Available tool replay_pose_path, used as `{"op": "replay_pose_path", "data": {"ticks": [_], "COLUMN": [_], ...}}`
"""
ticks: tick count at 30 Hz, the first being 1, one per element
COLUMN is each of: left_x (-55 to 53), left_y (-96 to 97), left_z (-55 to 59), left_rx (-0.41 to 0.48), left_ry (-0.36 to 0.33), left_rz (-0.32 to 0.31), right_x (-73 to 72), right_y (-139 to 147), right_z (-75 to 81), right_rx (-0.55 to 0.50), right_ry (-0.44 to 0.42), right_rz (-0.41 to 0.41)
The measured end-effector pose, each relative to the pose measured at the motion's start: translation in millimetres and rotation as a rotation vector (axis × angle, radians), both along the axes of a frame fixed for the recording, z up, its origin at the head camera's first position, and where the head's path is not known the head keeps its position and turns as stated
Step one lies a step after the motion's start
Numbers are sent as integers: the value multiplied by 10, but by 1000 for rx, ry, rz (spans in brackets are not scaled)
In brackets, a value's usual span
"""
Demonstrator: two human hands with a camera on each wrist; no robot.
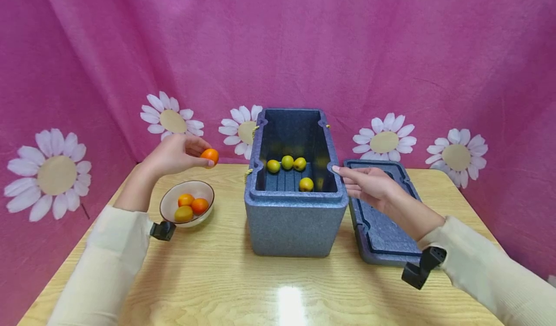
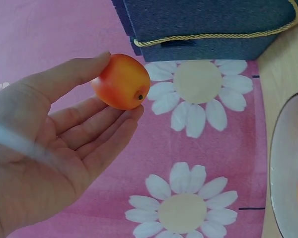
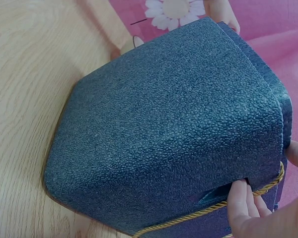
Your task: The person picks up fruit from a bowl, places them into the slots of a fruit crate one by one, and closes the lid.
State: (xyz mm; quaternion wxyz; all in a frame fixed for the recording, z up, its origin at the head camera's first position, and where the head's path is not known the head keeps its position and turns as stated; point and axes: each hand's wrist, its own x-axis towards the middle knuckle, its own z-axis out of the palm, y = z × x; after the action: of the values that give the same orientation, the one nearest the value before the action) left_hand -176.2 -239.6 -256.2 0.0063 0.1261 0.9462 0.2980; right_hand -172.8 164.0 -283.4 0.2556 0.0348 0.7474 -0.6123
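Observation:
In the head view my left hand (image 1: 175, 153) pinches a small orange-red fruit (image 1: 210, 157) in the air, left of a dark grey foam box (image 1: 295, 227). The left wrist view shows thumb and fingertips around this fruit (image 2: 123, 82), a small dark spot at its end. The open-topped box has several yellow-green fruits (image 1: 287, 162) on its ribbed floor. My right hand (image 1: 371, 183) holds the box's right side, thumb at the rim. In the right wrist view its fingers (image 3: 238, 203) press at a recess beside a yellow rope (image 3: 198, 214).
A cream bowl (image 1: 173, 196) with a brown rim stands left of the box, below my left hand, holding 3 orange and yellow-brown fruits (image 1: 200, 206). The foam lid (image 1: 395, 237) lies right of the box, under my right forearm. A pink flowered cloth (image 1: 295, 41) hangs behind the wooden table (image 1: 208, 278).

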Motion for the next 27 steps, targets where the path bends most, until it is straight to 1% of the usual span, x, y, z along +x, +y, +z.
{"op": "replay_pose_path", "data": {"ticks": [5,12,20,27], "left_x": [-4,-25,-65,-119], "left_y": [35,88,176,305], "left_z": [64,198,306,458], "left_rx": [17,25,20,22], "left_ry": [-3,-6,24,13], "left_rz": [0,5,19,24], "right_x": [3,-4,3,2], "right_y": [-8,-11,-16,-18], "right_z": [4,13,9,13], "right_rx": [-5,-8,-18,3], "right_ry": [-10,-15,-19,-3], "right_rz": [1,-5,-9,-2]}}
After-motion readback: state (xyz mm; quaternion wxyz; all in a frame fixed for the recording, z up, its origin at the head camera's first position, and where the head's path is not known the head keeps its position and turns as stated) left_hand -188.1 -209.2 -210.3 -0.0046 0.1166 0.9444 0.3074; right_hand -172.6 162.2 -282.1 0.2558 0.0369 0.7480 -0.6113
